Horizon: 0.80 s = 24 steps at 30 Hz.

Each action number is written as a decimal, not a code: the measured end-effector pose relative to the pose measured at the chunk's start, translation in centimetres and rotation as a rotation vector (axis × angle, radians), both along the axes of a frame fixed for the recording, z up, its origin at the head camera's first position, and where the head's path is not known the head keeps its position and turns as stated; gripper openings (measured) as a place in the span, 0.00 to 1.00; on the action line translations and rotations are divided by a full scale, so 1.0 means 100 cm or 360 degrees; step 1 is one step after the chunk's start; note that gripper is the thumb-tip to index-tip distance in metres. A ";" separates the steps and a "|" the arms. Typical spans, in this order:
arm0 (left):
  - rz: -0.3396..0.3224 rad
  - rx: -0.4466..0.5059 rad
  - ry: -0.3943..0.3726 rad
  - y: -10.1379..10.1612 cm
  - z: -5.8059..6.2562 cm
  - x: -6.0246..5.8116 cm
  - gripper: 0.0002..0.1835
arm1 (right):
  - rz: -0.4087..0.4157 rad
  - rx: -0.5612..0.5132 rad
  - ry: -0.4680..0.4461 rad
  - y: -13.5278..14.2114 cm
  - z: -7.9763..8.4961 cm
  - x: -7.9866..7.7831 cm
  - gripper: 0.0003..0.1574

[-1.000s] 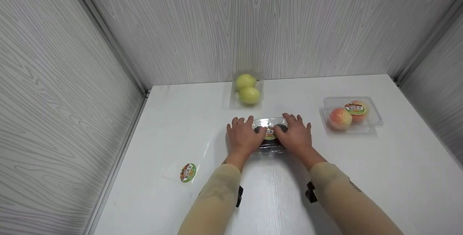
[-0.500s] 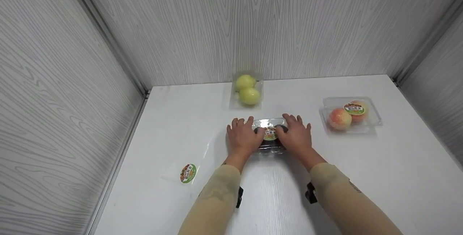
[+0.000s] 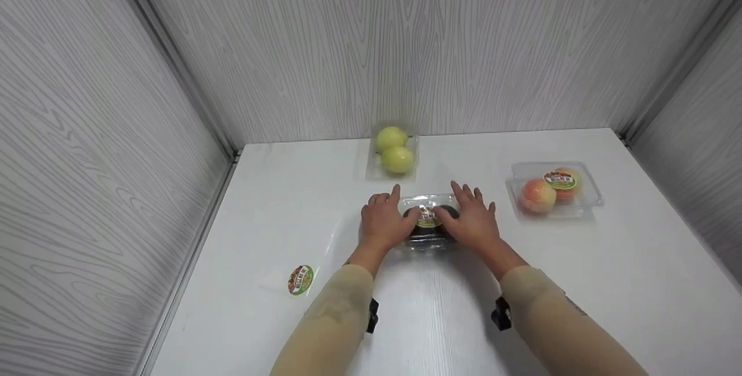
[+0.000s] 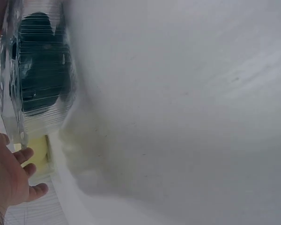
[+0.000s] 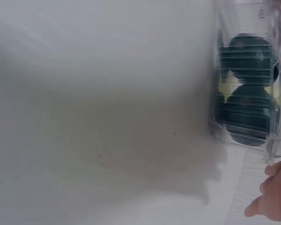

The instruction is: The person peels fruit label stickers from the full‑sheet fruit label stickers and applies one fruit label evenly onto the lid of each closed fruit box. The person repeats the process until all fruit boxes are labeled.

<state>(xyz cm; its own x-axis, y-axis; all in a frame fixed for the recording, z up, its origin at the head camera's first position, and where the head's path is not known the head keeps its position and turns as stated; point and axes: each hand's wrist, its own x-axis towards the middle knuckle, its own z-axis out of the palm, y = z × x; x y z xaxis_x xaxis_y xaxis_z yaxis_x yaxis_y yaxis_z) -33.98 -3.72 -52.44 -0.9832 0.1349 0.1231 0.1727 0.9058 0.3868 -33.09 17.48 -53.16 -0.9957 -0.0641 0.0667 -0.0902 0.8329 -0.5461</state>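
A clear plastic clamshell box (image 3: 427, 241) with dark round fruits (image 5: 250, 112) in it stands on the table in front of me. An oval fruit label (image 3: 429, 219) lies on its lid. My left hand (image 3: 385, 222) is at the box's left end, thumb on the lid by the label and fingers spread past the side. At the right end, my right hand (image 3: 472, 222) lays its thumb on the label's other edge, fingers stretched forward. In the left wrist view, the left fingers extend beyond the box's corner. Both thumbs partly cover the label.
Behind the box, a clear box (image 3: 375, 170) holds two yellow-green pears (image 3: 397, 159). To the right, another clear clamshell (image 3: 588, 190) holds two peaches (image 3: 538, 196), with a label (image 3: 560, 179) on it. A loose label (image 3: 301, 280) on clear film lies at the left. Walls enclose the table's back and sides.
The head view has tilted slightly. My left hand has eased a little to the left, its fingers more spread from the box. The right thumb has slid slightly inward over the label.
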 end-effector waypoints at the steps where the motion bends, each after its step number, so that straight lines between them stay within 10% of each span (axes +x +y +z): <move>1: -0.0005 -0.0002 0.0002 -0.001 0.000 0.001 0.41 | 0.0005 0.0004 0.0014 0.000 0.001 0.001 0.56; 24: 0.0088 -0.0130 0.0101 0.001 -0.015 0.009 0.43 | -0.0052 0.0103 0.0084 -0.006 -0.009 0.009 0.57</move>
